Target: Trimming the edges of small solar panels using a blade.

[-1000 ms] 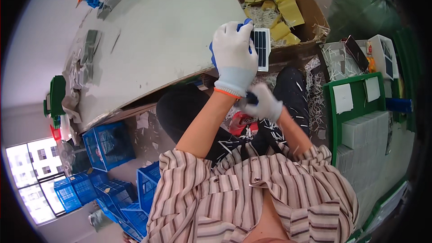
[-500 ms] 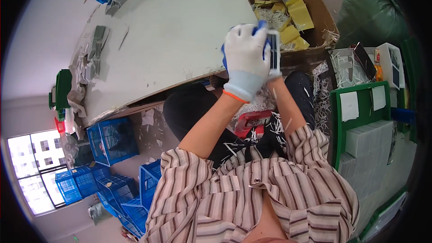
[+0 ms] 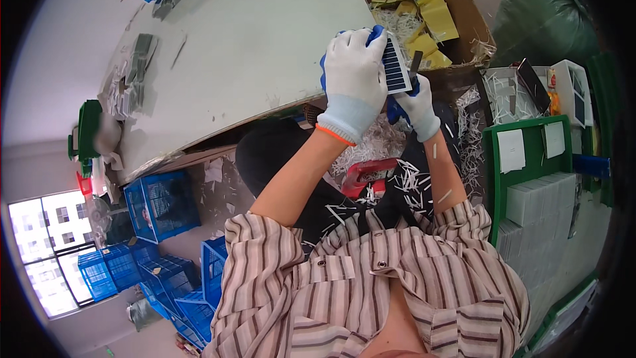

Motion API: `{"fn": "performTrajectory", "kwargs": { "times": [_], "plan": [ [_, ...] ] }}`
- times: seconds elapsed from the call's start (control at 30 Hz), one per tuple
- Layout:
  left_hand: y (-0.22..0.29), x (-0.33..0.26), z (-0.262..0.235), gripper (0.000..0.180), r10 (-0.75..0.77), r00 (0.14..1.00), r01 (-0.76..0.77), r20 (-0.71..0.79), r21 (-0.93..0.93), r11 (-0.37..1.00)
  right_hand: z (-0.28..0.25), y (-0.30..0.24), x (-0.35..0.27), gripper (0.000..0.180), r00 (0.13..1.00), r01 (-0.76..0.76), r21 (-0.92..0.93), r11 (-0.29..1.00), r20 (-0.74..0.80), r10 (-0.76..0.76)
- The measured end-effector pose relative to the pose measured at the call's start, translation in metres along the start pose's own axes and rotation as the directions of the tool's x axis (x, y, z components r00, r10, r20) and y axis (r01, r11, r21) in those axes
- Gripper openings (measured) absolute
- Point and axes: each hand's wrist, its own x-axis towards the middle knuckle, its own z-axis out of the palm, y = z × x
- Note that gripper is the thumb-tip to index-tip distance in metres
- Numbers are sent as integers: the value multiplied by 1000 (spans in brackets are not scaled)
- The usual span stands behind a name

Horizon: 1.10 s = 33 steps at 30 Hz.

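My left hand, in a white knit glove with blue coating, is closed round a white-edged block at the table's right edge. The block's exposed face shows dark bars split by thin white lines. Just to its right, my right hand is gloved the same way and closed on a short dark flat strip that points up past the fingers. Whether this strip is a blade or a loose piece, I cannot tell. The strip's lower end is hidden in the glove.
Beyond my hands, a cardboard box holds yellow sheets and white shreds. Small grey stacks lie on the pale table. A green crate with white blocks is at right, blue crates at left. Paper strips litter my lap.
My right hand has come out from behind the left and moved right and nearer me, with the dark strip showing. The block's barred face is now turned more into view.
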Motion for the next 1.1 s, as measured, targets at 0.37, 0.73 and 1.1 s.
{"fn": "performTrajectory", "kwargs": {
  "times": [0.37,0.73,1.1],
  "plan": [
    [-1,1,2,39,-42,999,42,-27,6,999,25,5,-51,26,980,-1,118,993,-196,25],
    [9,6,1,41,-59,996,52,70,100,994,46,89,63,29,910,346,63,936,-267,-318],
    [-4,3,-16,43,-156,988,157,-17,47,987,29,48,20,21,984,14,648,761,-144,104]
  ]
}}
